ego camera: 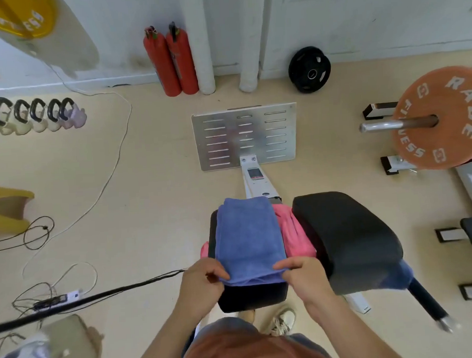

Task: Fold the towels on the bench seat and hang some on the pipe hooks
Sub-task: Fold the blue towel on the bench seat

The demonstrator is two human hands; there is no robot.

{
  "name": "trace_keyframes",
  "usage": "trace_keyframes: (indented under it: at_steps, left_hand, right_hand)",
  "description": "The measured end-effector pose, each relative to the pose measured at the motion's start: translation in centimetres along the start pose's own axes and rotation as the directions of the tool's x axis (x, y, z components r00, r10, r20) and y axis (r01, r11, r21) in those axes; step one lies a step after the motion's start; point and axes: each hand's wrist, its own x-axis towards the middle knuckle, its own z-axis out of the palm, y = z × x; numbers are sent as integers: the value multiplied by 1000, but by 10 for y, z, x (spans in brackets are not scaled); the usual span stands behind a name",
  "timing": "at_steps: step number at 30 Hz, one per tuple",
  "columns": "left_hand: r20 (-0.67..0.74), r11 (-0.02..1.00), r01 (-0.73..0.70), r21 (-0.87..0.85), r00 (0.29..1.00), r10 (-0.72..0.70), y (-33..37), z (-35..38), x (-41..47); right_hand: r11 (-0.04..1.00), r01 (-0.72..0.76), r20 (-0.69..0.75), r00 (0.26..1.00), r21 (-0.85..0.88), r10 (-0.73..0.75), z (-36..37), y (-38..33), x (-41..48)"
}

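On the bench seat [252, 298], left hand [202, 284] and right hand [303, 280] pinch the blue towel [246, 233].

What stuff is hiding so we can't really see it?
Head view, the only one:
The pink towel: mostly under the blue towel; folded or not, unclear.
The bench seat: towels cover all but its near end.
The blue cloth by the black pad: blurred, partly behind the pad.
The left hand and right hand: some fingertips tucked under the blue towel's edge.
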Motion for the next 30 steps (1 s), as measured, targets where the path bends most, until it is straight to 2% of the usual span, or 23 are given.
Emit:
trace_keyframes:
  at_steps: [5,10,14,16,18,19,21,24,27,30]
  left_hand:
    - [-14,998,49,51,999,-48,-13,13,-24]
    - [-21,987,129,94,992,-127,-23,27,-48]
    - [88,955,142,262,981,-170,-30,29,-64]
    - [144,886,122,448,968,-206,-25,27,-67]
    - [69,822,144,552,974,-216,-15,21,-61]
    - [6,825,145,546,984,-177,-8,17,-54]
    - [-135,898,138,417,987,-89,7,7,-31]
    - [-258,957,179,228,959,-118,26,-6,20]
    - [-202,950,226,217,962,-183,31,-6,75]
    - [-108,924,330,195,943,-314,23,2,112]
  right_hand:
    - [999,9,36,999,-43,-7,-2,34,-4]
    - [986,78,50,996,-150,-71,-2,64,-15]
    - [964,118,178,981,-240,-75,-1,86,-28]
    - [911,171,268,961,-376,-70,-3,89,-32]
    - [816,259,272,953,-517,-131,-7,85,-30]
    - [769,306,251,948,-562,-194,-8,79,-27]
    - [725,395,199,917,-564,-345,-9,61,-21]
    - [723,476,178,874,-500,-453,-2,25,-4]
    - [747,480,200,876,-459,-440,13,-7,24]
    - [857,346,136,938,-382,-318,26,-28,52]
